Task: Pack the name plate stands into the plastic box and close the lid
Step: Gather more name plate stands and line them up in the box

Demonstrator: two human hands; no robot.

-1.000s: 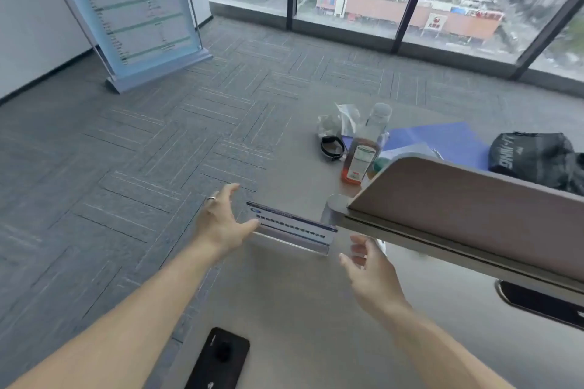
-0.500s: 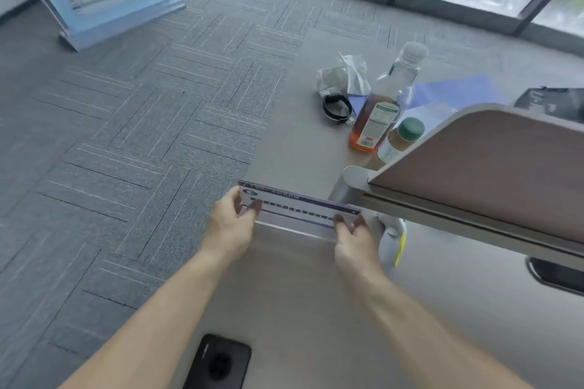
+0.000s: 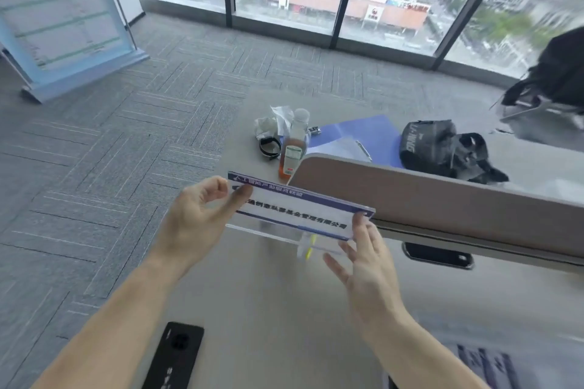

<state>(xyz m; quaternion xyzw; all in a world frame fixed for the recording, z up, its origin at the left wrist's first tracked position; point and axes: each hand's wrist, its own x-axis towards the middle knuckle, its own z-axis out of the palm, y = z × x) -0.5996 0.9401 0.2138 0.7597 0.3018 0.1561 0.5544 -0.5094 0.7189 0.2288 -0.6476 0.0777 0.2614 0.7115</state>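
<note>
A clear acrylic name plate stand (image 3: 297, 213) with a white card, a dark blue top band and black lettering is lifted off the grey table (image 3: 268, 309), tilted toward me. My left hand (image 3: 196, 224) pinches its left end between thumb and fingers. My right hand (image 3: 366, 259) holds the right end with the thumb on the upper corner and the fingers spread below. At the bottom right edge lies something blurred with blue print (image 3: 486, 366); I cannot tell what it is. No plastic box is in view.
A beige desk divider (image 3: 442, 202) runs right of the stand. Behind it stand an orange-liquid bottle (image 3: 292, 155), crumpled tissue (image 3: 271, 125), a black band (image 3: 269, 147), a blue folder (image 3: 363, 133) and a black bag (image 3: 442, 148). A black phone (image 3: 177, 354) lies near me.
Both hands reached in, took the stand by its ends and raised it off the table toward me; it now tilts back. The camera view has swung upward.
</note>
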